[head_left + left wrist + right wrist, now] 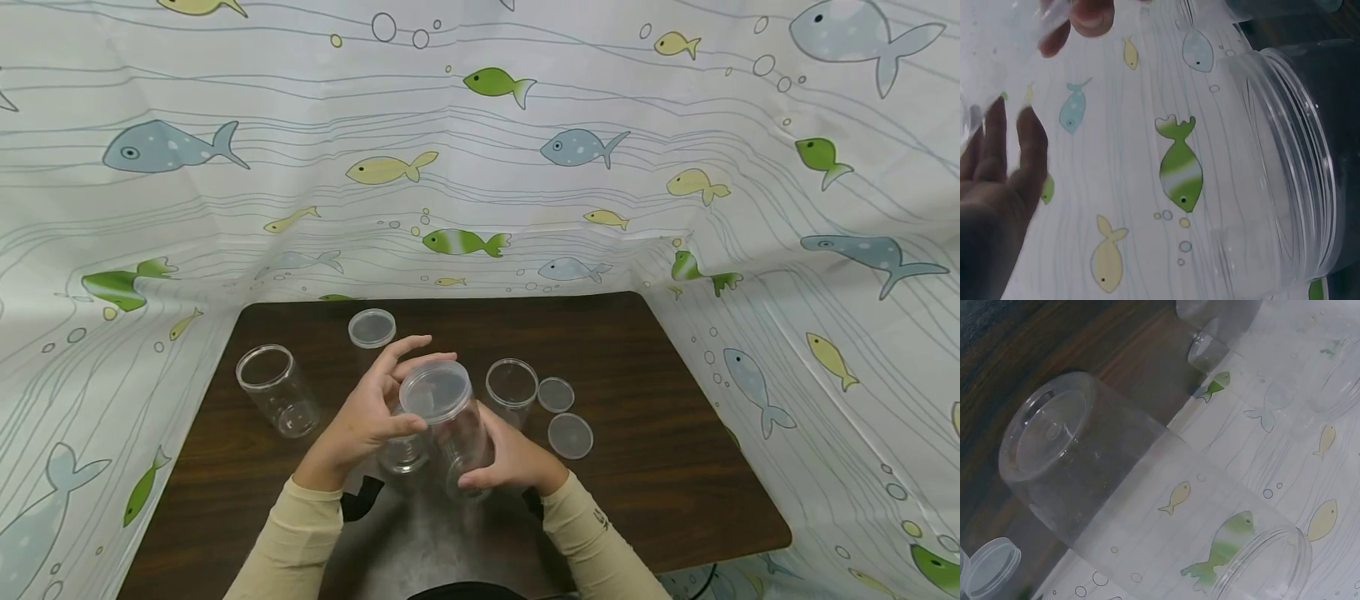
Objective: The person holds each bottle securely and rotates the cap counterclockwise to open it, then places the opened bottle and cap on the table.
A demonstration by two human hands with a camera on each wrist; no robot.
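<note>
Holding: your right hand (519, 454) grasps the body of a tall clear plastic cylindrical jar (459, 446), thumb across its near side, other fingers mostly out of sight behind the wall.
Held jar: in front of you, over the near middle of the table, tilted in the head view; you cannot tell from here whether its base touches the wood.
Lid: a round translucent whitish lid (437, 390) sits on that jar's mouth, facing up towards you.
Left hand: yours (366, 423) is unclenched, thumb at the lid's near edge, long fingers stretched past its far side; how firmly they press, you cannot tell.
Beside your left hand: another clear jar (403, 456), its upper part hidden.
Far left: an open, upright clear jar (285, 404) stands on the dark brown wood-grain table (645, 508).
Behind your left hand: a clear jar with a whitish lid (372, 331), partly covered.
Beyond your right hand: an open clear jar (517, 404), with two loose round translucent lids (570, 437) lying just right of it.
Backdrop: a white fish-print curtain (495, 192).
</note>
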